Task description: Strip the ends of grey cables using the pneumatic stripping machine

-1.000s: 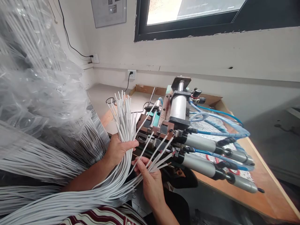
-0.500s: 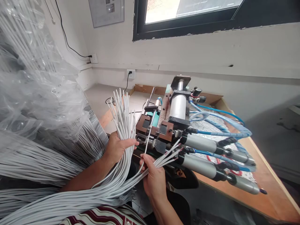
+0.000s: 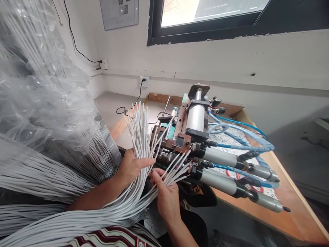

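My left hand is closed round a thick bundle of grey-white cables, whose cut ends fan upward above the thumb. Close beside it, my right hand grips a smaller bunch of cables with the ends spread to the right. Some of those ends show reddish tips. Both bunches run down and left across the lap into one long sheaf. Just beyond the hands stands a pneumatic machine with brown metal blocks and silver cylinders. My right fingertips are partly hidden behind the thumb and cables.
Plastic-wrapped cable bundles are heaped on the left. The machine sits on a wooden-edged table, with blue air hoses looping over its right side. A wall socket with a black cord is behind.
The single cable pinched toward the machine by my right hand is no longer held out apart. The right bunch has spread more, and several cables now lean between the two hands.
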A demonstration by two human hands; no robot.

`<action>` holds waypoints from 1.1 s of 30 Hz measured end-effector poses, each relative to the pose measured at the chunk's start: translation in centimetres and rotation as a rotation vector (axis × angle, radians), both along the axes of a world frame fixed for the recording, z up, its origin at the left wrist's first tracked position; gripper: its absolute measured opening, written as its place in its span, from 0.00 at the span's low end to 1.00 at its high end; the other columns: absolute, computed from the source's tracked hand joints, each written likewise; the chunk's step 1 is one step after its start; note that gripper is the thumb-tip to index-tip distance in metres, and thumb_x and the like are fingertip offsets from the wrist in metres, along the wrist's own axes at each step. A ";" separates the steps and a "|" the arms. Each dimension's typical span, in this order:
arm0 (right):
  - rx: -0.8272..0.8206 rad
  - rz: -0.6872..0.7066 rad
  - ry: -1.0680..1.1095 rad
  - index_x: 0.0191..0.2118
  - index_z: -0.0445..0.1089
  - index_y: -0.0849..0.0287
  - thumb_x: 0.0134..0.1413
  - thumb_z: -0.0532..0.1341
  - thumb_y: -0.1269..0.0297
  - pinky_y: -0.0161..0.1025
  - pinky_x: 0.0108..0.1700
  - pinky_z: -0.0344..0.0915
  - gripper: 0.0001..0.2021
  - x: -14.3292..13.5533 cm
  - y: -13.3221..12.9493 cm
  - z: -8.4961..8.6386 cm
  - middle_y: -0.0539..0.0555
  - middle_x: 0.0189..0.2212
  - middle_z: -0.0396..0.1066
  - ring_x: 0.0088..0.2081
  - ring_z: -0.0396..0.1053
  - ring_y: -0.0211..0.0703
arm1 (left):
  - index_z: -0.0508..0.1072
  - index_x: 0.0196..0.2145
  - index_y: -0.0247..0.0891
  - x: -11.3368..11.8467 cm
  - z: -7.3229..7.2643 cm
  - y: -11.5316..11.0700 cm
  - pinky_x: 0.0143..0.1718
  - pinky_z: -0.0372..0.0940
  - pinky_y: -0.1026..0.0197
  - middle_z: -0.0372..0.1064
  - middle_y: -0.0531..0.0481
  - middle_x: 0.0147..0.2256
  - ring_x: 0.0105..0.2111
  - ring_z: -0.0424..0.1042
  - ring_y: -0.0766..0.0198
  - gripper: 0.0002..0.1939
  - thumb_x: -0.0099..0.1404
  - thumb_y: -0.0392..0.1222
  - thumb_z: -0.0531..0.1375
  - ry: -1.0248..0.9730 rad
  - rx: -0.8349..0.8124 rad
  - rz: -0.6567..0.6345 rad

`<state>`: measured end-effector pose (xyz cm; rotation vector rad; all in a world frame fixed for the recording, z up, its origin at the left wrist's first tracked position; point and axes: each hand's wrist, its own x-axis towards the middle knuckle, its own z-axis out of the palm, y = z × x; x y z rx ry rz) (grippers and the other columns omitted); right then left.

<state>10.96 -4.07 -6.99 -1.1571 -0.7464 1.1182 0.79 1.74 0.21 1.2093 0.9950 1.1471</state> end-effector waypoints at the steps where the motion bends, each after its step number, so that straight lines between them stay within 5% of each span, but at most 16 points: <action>1: -0.002 -0.005 -0.003 0.32 0.72 0.61 0.44 0.64 0.55 0.38 0.32 0.57 0.13 0.0 0.0 0.1 0.51 0.24 0.68 0.26 0.60 0.40 | 0.72 0.26 0.34 0.0 0.0 0.0 0.31 0.62 0.63 0.69 0.54 0.24 0.26 0.67 0.65 0.08 0.45 0.35 0.65 -0.003 -0.001 -0.011; 20: -0.135 -0.011 0.318 0.22 0.69 0.61 0.37 0.67 0.57 0.34 0.24 0.51 0.12 0.1 1.1 1.4 0.47 0.17 0.62 0.20 0.54 0.34 | 0.71 0.27 0.34 -0.2 -0.4 0.6 0.28 0.64 0.62 0.67 0.54 0.22 0.23 0.68 0.65 0.08 0.46 0.37 0.65 -0.035 -0.043 0.003; 24: -0.145 0.087 0.266 0.29 0.72 0.62 0.35 0.68 0.55 0.36 0.26 0.54 0.16 -0.1 0.9 1.0 0.47 0.18 0.62 0.21 0.56 0.36 | 0.72 0.27 0.34 -0.3 -0.4 0.4 0.32 0.63 0.62 0.70 0.53 0.24 0.26 0.67 0.64 0.09 0.45 0.36 0.65 0.059 0.027 0.042; 33: -0.053 -0.101 0.080 0.29 0.68 0.61 0.45 0.63 0.55 0.35 0.27 0.54 0.13 -0.2 -0.2 0.0 0.48 0.20 0.63 0.23 0.58 0.37 | 0.71 0.25 0.35 -0.5 -0.5 0.3 0.30 0.61 0.63 0.68 0.55 0.23 0.25 0.65 0.66 0.08 0.45 0.37 0.66 0.078 0.024 0.026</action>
